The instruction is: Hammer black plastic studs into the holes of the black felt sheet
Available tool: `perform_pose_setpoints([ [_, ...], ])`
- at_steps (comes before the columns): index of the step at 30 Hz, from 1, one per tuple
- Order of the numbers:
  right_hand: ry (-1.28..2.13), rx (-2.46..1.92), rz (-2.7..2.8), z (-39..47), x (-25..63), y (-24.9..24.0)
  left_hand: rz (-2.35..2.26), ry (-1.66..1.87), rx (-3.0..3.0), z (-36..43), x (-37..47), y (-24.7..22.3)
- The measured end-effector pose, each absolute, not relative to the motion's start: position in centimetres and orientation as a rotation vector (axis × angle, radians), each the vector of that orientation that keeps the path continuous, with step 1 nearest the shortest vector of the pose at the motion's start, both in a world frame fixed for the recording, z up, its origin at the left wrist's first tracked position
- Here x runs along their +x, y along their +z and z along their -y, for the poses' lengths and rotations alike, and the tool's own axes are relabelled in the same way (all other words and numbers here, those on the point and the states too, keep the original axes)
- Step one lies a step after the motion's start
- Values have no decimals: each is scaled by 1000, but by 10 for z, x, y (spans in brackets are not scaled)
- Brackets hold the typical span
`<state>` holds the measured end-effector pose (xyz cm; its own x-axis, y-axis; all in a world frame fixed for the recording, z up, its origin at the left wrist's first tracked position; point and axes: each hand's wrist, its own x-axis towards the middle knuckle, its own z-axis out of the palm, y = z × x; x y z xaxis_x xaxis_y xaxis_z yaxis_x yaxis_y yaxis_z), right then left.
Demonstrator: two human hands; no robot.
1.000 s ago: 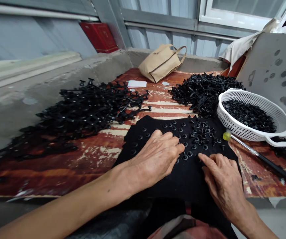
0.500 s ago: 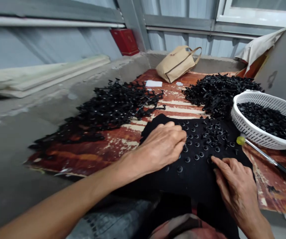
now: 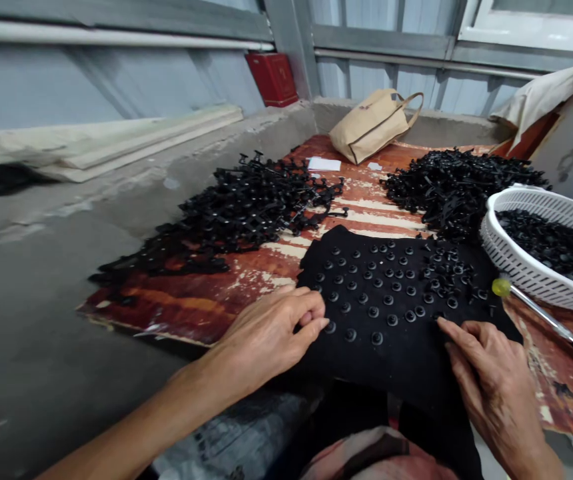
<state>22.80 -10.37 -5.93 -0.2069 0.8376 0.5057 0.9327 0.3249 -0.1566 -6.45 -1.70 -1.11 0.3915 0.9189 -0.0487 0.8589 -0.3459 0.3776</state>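
Observation:
A black cloth [image 3: 346,360] lies in front of me, with several small round black pieces [image 3: 376,339] standing on it in loose rows. Smaller black pieces are heaped at its right side. My left hand [image 3: 279,327] is at the cloth's left edge, its fingers curled and thumb tip beside a round piece; anything inside the curl is hidden. My right hand [image 3: 491,373] rests on the right part of the cloth, thumb and index finger pressed together at a small dark piece that their tips mostly cover.
A white basket [image 3: 516,257] of black parts stands at the right, beside a screwdriver-like tool [image 3: 541,313] with a yellow end. Black part piles [image 3: 251,207] lie left and back right [image 3: 456,187]. Behind are a beige bag [image 3: 371,127] and a red box [image 3: 272,79].
My left hand has moved left and towards me, off the middle rows, uncovering more round pieces. My right hand stays at nearly the same spot on the cloth. The whole view has shifted slightly.

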Motion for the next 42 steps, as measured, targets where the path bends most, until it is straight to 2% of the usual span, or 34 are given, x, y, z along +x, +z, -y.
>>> perform_pose_setpoints([
  [3, -150, -1593, 1988, 105, 219, -55, -1537, 425, 2483, 13, -64, -11],
  [7, -101, -1619, 1910, 106, 214, -53, -1262, 565, 2725, 3, -29, 2],
  [12, -84, -1590, 1803, 110, 215, -54, -952, 359, 2941, -19, 37, 15],
  [24, 1, -1562, 1781, 113, 220, -57, -972, -5, 2923, -58, 75, 18],
  [37, 35, -1572, 1703, 114, 222, -57, -801, 99, 2786, -67, 115, 17],
  [42, 54, -1565, 1714, 114, 225, -61, -827, 177, 2760, -64, 99, 20],
])
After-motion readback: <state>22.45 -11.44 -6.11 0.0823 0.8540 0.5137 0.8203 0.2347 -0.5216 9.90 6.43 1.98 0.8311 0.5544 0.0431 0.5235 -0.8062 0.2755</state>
